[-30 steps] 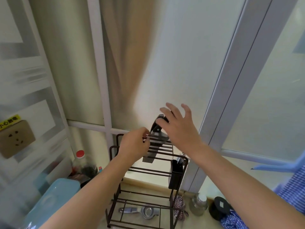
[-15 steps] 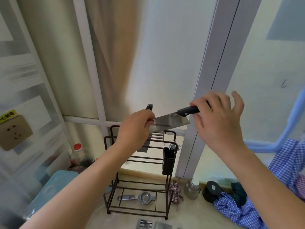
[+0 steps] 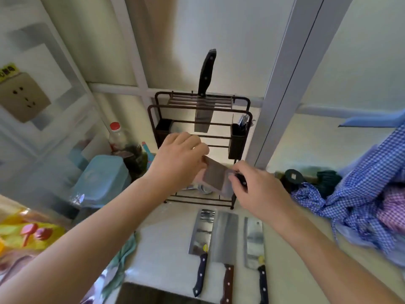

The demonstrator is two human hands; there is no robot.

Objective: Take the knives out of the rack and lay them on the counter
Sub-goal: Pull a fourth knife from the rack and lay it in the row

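A dark wire rack (image 3: 241, 100) stands at the back of the pale counter (image 3: 166, 249). One black-handled knife (image 3: 206, 75) stays upright in its top slots. I hold a cleaver (image 3: 215, 178) level in front of the rack, low over the counter. My right hand (image 3: 256, 189) grips its black handle. My left hand (image 3: 182, 163) pinches the far end of the blade. Three cleavers lie side by side on the counter below: a left one (image 3: 201, 235), a middle one (image 3: 225, 238) with a brown handle and a right one (image 3: 254, 242).
A black utensil cup (image 3: 236, 141) hangs on the rack's right side. A light blue lidded box (image 3: 100, 178) and a red-capped bottle (image 3: 116, 134) stand to the left. Blue checked cloth (image 3: 359, 200) piles up at the right, next to a black round object (image 3: 292, 178).
The cleaver has come out of the rack and moved down in front of it, held in both hands. My view has tilted down, bringing the counter and the three laid cleavers into sight.
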